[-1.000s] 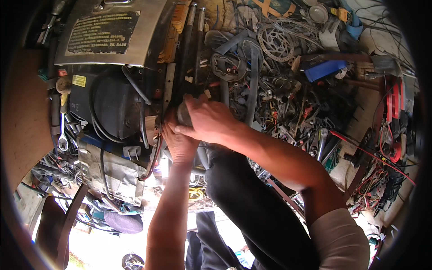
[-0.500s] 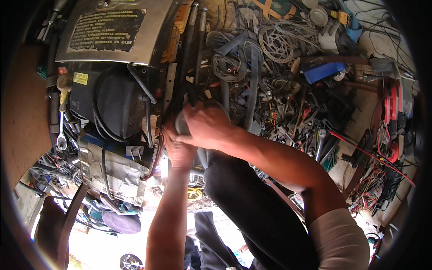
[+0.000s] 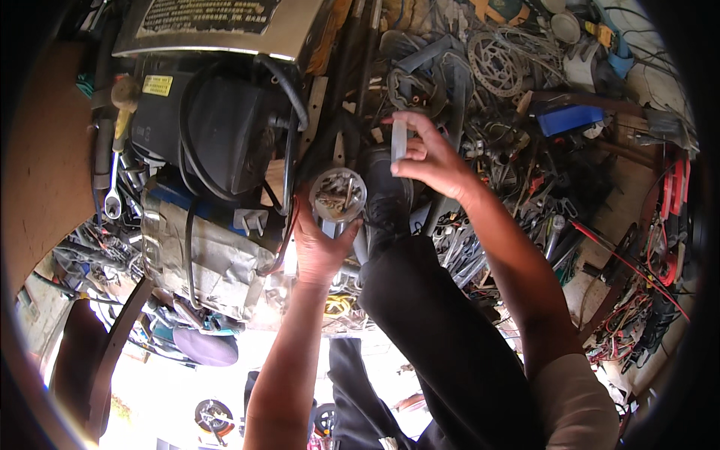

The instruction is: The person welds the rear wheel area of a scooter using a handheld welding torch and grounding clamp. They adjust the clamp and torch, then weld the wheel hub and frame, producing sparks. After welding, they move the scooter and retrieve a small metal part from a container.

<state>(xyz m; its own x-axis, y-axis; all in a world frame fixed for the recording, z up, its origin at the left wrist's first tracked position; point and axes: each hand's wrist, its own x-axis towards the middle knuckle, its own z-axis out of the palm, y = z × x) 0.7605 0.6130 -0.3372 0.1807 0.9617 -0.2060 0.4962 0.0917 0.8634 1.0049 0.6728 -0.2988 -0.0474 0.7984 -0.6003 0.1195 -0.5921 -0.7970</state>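
My left hand (image 3: 321,251) is wrapped around a round clear jar (image 3: 339,223) whose top is uncovered. Inside it lie small metal pieces that look like screws (image 3: 336,191). Up and to the right, apart from the jar, my right hand (image 3: 433,159) grips a whitish translucent lid (image 3: 399,146) by its edges, between thumb and fingers. The lid is seen nearly edge-on. Just right of the jar is a dark shoe (image 3: 386,199) on my outstretched leg.
At left stand a black box-shaped machine (image 3: 206,146) with cables and a ratchet wrench (image 3: 114,187). Tangled parts and tools cover the right side, among them a brake disc (image 3: 496,64), a blue block-shaped object (image 3: 570,118) and red cables (image 3: 600,244).
The jar has come uncovered. My right hand has moved up and right, away from the left hand, with the lid in its fingers. The whole view has shifted somewhat.
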